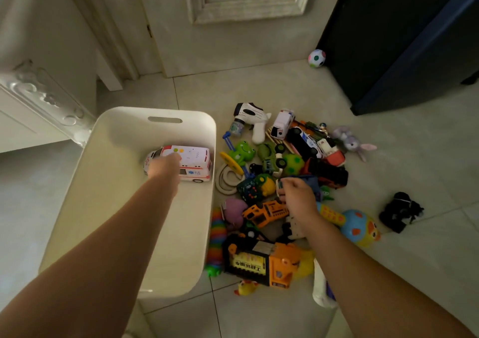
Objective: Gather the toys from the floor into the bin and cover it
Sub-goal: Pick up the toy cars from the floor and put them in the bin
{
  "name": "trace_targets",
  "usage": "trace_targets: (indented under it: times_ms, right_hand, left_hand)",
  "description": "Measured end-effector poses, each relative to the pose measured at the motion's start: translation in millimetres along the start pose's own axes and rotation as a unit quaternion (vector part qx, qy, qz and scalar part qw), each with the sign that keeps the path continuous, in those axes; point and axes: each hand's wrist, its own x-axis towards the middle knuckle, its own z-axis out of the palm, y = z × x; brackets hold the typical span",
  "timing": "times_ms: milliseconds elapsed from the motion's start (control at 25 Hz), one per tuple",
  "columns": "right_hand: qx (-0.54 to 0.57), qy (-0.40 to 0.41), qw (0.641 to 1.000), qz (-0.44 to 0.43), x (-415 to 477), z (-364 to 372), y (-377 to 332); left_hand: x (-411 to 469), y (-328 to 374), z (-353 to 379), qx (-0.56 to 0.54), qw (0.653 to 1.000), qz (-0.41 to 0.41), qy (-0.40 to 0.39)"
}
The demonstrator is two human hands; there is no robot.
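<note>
Two hands — left hand gripping ambulance in bin, right hand gripping blue toy.

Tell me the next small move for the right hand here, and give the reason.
Probably lift the right hand with the dark blue toy it is closing on and carry it over the white bin. The left hand is already setting the toy ambulance inside, the bin is otherwise nearly empty, and most toys lie on the floor.

White panelled door ahead; dark cabinet right; carved white furniture left.
</note>
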Motion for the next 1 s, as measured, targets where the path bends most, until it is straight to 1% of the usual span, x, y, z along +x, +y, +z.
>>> trace_targets:
  times_ms: [40,80,120,160,200,240,280,320,360,440,480,520,560,640,680,720,760,880,920,960,1000]
  right_hand:
    - [-0.014,-0.009,1.000,-0.007,-2,-4,-1]
    - [-0.031,-0.032,0.999,-0.013,-5,-8,-2]
    - [-0.057,-0.074,0.995,-0.019,-10,-13,-1]
    - [-0.097,-0.129,0.987,-0.024,-16,-17,0]
    - [-0.143,-0.190,0.971,-0.025,-25,-21,1]
    - [-0.185,-0.240,0.953,-0.021,-33,-25,3]
    - [-0.225,-0.277,0.934,-0.014,-39,-27,9]
    - [-0.264,-0.303,0.916,-0.014,-45,-30,15]
    - [-0.303,-0.322,0.896,-0.020,-52,-32,21]
    - [-0.367,-0.322,0.871,-0.056,-62,-34,39]
    - [-0.372,-0.307,0.872,-0.084,-66,-33,49]
    - [-0.354,-0.286,0.885,-0.103,-70,-33,57]
    - [-0.313,-0.261,0.906,-0.116,-73,-34,61]
    - [-0.224,-0.230,0.942,-0.097,-76,-44,55]
    - [-0.176,-0.225,0.955,-0.076,-73,-51,49]
    - [-0.131,-0.227,0.964,-0.050,-70,-59,41]
    - [-0.089,-0.238,0.967,-0.027,-68,-66,33]
    - [-0.007,-0.245,0.969,-0.025,-63,-76,12]
    - [0.039,-0.243,0.969,-0.026,-59,-76,9]
    - [0.116,-0.247,0.962,-0.013,-55,-76,2]
    - [0.187,-0.235,0.954,0.014,-49,-73,-3]
  left_hand:
    - [-15,9,3,0.049,0.993,0.098,0.046]
    - [-36,16,7,0.090,0.971,0.209,0.072]
    - [-64,20,13,0.114,0.943,0.306,0.069]
    - [-93,20,20,0.130,0.914,0.382,0.038]
    - [-120,17,28,0.151,0.885,0.440,-0.013]
    - [-139,8,37,0.184,0.859,0.474,-0.068]
    - [-154,-4,44,0.235,0.835,0.482,-0.123]
    - [-158,-20,49,0.300,0.811,0.468,-0.184]
    - [-162,-35,52,0.365,0.788,0.432,-0.243]
    - [-159,-62,50,0.480,0.730,0.356,-0.332]
    - [-158,-71,47,0.530,0.695,0.334,-0.353]
    - [-158,-79,43,0.568,0.666,0.319,-0.364]
    - [-157,-85,39,0.593,0.644,0.312,-0.370]
    - [-153,-95,31,0.622,0.605,0.334,-0.368]
    - [-153,-98,28,0.635,0.582,0.357,-0.361]
    - [-153,-101,26,0.643,0.568,0.378,-0.349]
    - [-154,-102,25,0.643,0.565,0.396,-0.332]
    - [-162,-88,28,0.610,0.603,0.442,-0.263]
    - [-163,-78,31,0.588,0.627,0.447,-0.250]
    - [-167,-65,31,0.543,0.672,0.436,-0.253]
    - [-171,-49,31,0.473,0.733,0.404,-0.275]
